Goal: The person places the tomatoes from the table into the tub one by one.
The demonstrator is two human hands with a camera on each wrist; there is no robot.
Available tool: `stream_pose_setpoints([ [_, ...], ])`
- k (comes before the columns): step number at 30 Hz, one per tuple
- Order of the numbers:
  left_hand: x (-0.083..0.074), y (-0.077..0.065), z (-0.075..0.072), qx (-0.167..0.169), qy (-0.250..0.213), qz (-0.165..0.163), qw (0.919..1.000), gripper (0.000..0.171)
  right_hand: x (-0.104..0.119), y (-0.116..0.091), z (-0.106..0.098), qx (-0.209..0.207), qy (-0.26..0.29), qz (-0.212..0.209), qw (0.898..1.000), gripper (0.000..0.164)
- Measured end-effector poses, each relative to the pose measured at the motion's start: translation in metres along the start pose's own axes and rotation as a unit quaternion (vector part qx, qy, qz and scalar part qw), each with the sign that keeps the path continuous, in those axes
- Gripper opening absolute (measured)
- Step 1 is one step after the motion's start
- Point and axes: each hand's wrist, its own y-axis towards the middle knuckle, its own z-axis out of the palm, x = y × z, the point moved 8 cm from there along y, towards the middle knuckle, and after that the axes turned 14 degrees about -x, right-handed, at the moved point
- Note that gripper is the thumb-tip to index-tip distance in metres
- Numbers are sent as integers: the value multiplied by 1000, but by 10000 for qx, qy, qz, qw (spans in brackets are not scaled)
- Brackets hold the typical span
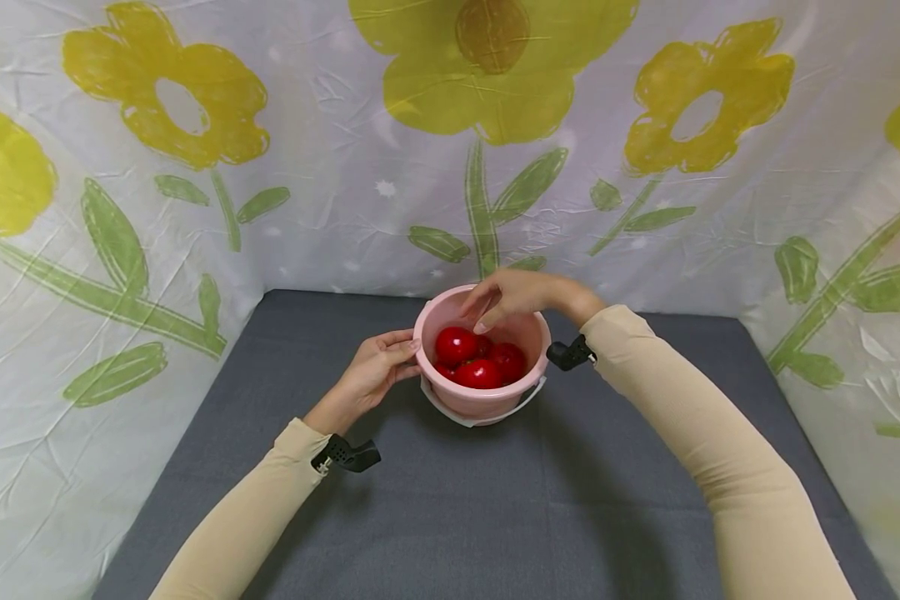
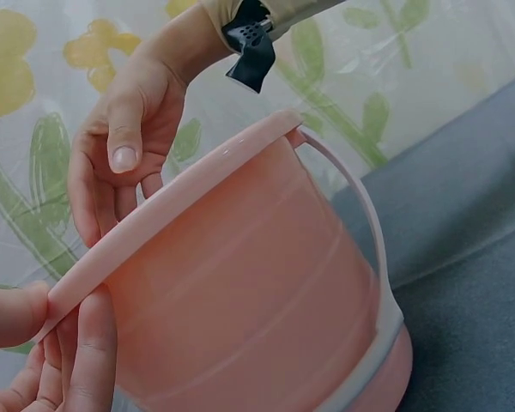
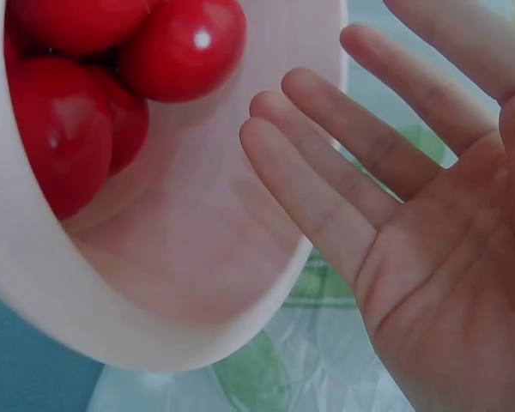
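Note:
A pink bucket (image 1: pixel 474 406) stands on the dark cloth, its white handle (image 1: pixel 525 402) hanging down along the near side. Several glossy red rounded objects (image 1: pixel 480 374), like smooth tomatoes, lie in the bottom. At the left rim, my left hand (image 1: pixel 372 367) grips the bucket, thumb on top and fingers underneath, as the left wrist view shows close up. My right hand (image 1: pixel 516 294) hangs over the far side of the opening, above the red objects. In the right wrist view its fingers (image 3: pixel 369 154) are spread and fairly straight, with nothing in the palm.
Dark grey cloth (image 1: pixel 450 517) covers the table. A white curtain (image 1: pixel 322 208) printed with yellow flowers rises behind the bucket and along both sides. Each wrist carries a small black camera, the left one (image 1: pixel 345 454) and the right one (image 1: pixel 570 353).

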Motion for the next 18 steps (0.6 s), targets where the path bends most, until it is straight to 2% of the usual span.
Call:
stream_pose_setpoints([
  [3,1,0,0,5,40,-27,10000,46,-1,-2,-3,-93,35,-105,9999,41],
  [6,0,-1,-1,25,281,59,9996,46,-2,-7,-9,-312,138,-163,9993,40],
  [9,-4,-2,-3,16,747,386,9965,46,-2,-16,-16,-615,182,-248,9976,39],
  [11,-11,-3,-5,-23,1225,791,9893,47,-2,-25,-22,-826,184,-327,9959,38],
  [12,-16,-4,-6,-46,1488,1044,9833,48,-2,-30,-25,-956,148,-370,9946,38],
  [14,-27,-6,-9,-144,2106,1641,9636,50,-3,-42,-32,-1256,102,-372,9913,40],
  [15,-33,-8,-10,-209,2412,1938,9507,50,-5,-48,-36,-1417,48,-360,9892,42],
  [18,-51,-14,-14,-368,3288,2751,9027,52,-10,-70,-47,-1920,-209,-288,9808,48],
])
